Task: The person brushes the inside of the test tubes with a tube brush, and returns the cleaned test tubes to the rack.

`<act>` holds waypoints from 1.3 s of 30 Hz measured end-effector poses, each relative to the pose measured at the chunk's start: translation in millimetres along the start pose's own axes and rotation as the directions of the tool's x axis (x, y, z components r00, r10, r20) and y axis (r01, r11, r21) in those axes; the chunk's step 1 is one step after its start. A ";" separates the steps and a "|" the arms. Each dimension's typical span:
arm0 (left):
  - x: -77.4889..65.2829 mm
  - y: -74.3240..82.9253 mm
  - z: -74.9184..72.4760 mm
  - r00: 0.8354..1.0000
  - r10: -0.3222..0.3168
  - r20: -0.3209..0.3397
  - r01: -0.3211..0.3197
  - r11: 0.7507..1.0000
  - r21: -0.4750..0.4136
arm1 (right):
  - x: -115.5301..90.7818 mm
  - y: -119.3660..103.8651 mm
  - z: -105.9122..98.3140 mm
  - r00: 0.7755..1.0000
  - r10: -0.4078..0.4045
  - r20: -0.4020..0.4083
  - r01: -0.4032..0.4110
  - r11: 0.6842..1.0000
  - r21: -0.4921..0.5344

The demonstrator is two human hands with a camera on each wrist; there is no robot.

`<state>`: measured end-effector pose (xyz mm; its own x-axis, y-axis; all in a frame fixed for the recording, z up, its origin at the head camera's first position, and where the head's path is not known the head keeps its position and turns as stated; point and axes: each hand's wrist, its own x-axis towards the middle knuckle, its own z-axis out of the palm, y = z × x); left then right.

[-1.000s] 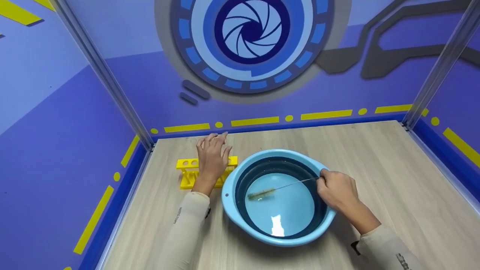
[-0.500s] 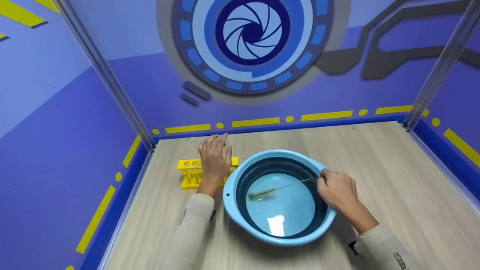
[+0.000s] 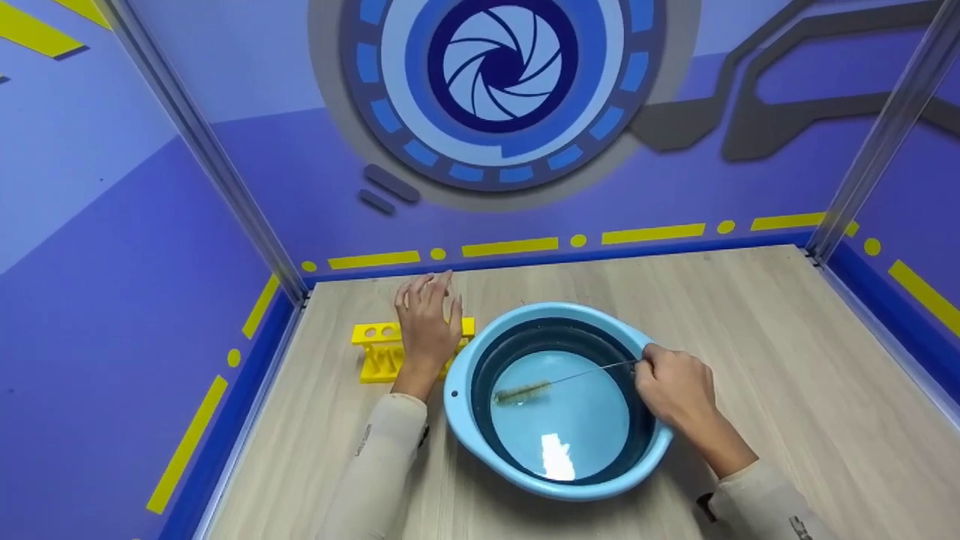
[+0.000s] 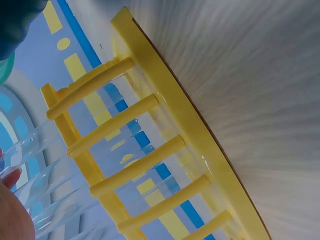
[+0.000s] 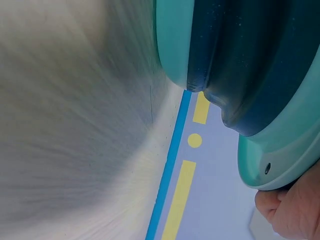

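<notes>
In the head view my left hand (image 3: 427, 322) reaches over a yellow test tube rack (image 3: 379, 364), fingers bent and thumb apart. The left wrist view shows clear test tubes (image 4: 52, 175) standing in the rack, with my thumb and a fingertip at the upper end of one; their exact hold is mostly out of frame. My right hand (image 3: 679, 386) is curled at the right rim of a light blue basin (image 3: 457, 420), gripping the wire of a test tube brush (image 3: 525, 391). The brush's bristled head lies low inside the basin, over water.
The basin stands just right of the rack on a wood-grain table (image 3: 757, 315). Blue-purple panels (image 3: 255, 187) with yellow dashes enclose the back and sides. Metal posts (image 3: 870, 142) rise at the back corners.
Both hands, the brush, the rack and the basin keep nearly the same places. The left forearm shifts slightly to the right, and the head view tilts a little.
</notes>
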<state>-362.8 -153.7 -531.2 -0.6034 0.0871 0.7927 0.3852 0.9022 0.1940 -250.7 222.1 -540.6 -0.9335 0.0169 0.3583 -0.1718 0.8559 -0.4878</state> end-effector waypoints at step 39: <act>-2.0 -2.6 -2.2 0.998 -0.014 0.065 0.013 1.000 0.025 | -1.2 -1.0 6.5 0.999 0.018 -0.028 -0.019 1.000 -0.024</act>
<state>-361.0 -157.2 -532.0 -0.6530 0.1018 0.7505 0.3601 0.9134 0.1895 -251.4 217.9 -545.8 -0.9272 0.0472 0.3716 -0.1462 0.8678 -0.4750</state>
